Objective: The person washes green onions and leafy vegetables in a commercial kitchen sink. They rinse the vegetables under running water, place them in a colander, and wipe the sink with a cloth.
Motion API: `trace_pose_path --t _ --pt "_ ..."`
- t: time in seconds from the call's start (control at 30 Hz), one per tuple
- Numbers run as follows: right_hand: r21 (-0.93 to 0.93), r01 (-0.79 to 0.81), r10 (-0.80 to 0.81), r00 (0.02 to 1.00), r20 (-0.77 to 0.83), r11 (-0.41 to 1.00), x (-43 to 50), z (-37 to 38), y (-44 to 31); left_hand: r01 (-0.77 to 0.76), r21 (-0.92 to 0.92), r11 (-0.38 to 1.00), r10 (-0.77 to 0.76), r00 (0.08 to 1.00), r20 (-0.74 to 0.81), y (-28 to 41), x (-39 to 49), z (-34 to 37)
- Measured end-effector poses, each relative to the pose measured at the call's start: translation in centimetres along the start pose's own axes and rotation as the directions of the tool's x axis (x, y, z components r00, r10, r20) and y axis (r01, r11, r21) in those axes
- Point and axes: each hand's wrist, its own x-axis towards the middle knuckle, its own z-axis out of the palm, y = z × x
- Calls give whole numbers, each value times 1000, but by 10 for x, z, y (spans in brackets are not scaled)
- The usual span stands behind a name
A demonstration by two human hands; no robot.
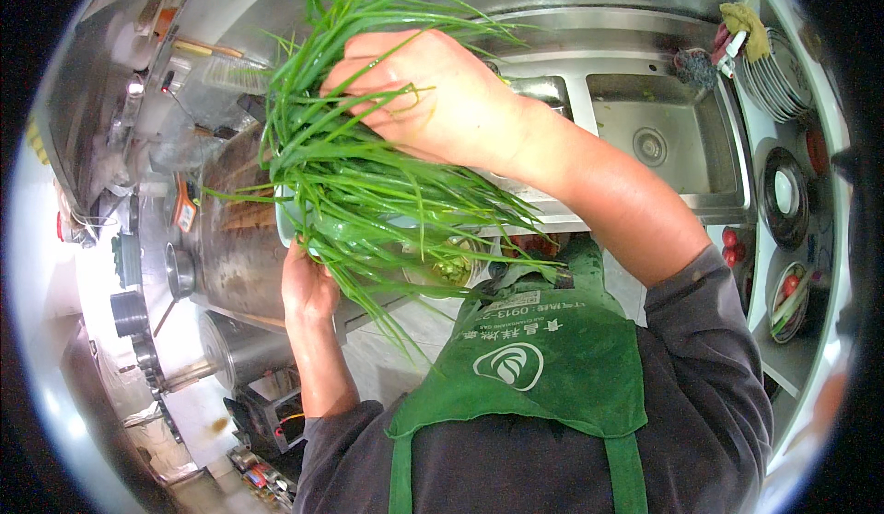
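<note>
A large bunch of long, thin, wet green leaves, chives or scallion tops (387,176), spreads across the upper middle of the head view. My right hand (442,96) is closed around its upper part, with leaves hanging on both sides of the fingers. Beneath the leaves shows the edge of a pale blue-green plastic container (284,220). Below that edge, my left hand (309,283) grips the container from the near side; leaves and container hide part of its fingers.
Right of the greens is a steel double sink (649,145). Stacked plates (777,76) and a bowl of vegetables (791,303) stand on shelves at the far right. A wet wooden board (242,258) lies left, near a saucepan (181,272), a large steel pot (238,348) and an orange-handled tool (185,210).
</note>
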Motion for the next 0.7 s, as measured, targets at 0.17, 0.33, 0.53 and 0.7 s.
trace_pose_path --t 0.17,0.33,0.53,0.7 --pt "-180 56 -41 996 84 982 -2 -3 4 -81 78 994 103 934 -342 -6 2 10" --pt "-468 332 -324 941 99 819 -4 -2 13 -75 -61 995 48 929 -367 -6 7 11" --pt "-216 -29 4 993 -116 976 -7 0 11 -164 -1 986 152 911 -384 0 10 -12" --pt "-131 16 -6 997 74 991 -13 -15 10 -197 25 980 194 921 -338 6 13 -24"
